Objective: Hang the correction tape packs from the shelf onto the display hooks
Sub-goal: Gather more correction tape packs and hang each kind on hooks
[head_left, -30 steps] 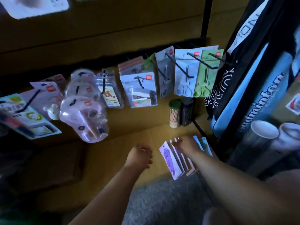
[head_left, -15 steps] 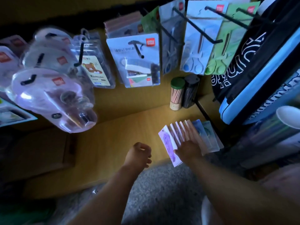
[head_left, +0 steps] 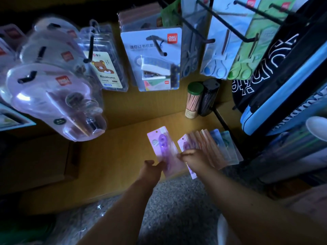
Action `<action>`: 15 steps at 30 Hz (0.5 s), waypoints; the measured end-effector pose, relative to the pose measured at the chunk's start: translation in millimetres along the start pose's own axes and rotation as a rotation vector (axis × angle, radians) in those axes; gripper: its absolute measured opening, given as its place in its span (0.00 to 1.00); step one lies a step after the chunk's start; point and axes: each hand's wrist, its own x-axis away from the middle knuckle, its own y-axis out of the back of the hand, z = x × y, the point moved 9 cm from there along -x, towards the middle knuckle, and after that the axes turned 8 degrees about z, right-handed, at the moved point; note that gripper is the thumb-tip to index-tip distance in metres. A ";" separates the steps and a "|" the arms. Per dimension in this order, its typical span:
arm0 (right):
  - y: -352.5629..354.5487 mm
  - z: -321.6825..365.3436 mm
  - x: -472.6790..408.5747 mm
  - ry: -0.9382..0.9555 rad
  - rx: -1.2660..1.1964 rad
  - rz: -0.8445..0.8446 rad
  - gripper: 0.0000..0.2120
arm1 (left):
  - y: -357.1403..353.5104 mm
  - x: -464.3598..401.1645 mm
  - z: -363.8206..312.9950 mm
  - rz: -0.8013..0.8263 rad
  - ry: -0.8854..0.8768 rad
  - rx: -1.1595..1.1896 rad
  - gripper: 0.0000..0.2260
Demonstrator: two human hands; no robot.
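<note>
Correction tape pack (head_left: 163, 147): purple card, punched hole, pinched by left hand (head_left: 153, 169).

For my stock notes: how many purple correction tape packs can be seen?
2: one purple pack in the left hand; another fronts the fan under the right hand. More may be hidden.

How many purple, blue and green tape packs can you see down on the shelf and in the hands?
Purple card-backed correction tape packs: 2, one pinched in the left hand, one at the front of the fan under the right hand
Blue card-backed tape pack: 1
Green card-backed tape pack: 1
Total: 4
The pinkish packs in between are too blurred to count.
</note>
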 end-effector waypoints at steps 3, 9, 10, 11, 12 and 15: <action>-15.2 8.8 9.7 0.061 -0.100 0.128 0.04 | -15.3 3.2 0.1 0.107 -0.029 0.383 0.06; 27.6 -14.7 3.7 -0.031 0.154 -0.164 0.14 | -11.2 4.7 -5.4 0.109 -0.112 0.509 0.05; 38.0 -22.3 3.2 -0.070 0.227 -0.220 0.13 | -10.6 5.4 -4.2 0.115 -0.104 0.521 0.07; 45.2 -29.6 3.2 -0.104 0.277 -0.257 0.13 | -10.3 4.8 -1.7 0.125 -0.095 0.537 0.10; 49.4 -35.7 3.0 -0.130 0.316 -0.279 0.14 | -9.8 4.0 0.5 0.137 -0.091 0.546 0.11; 49.8 -42.5 3.2 -0.147 0.419 -0.310 0.17 | -8.9 2.1 5.1 0.167 -0.087 0.539 0.11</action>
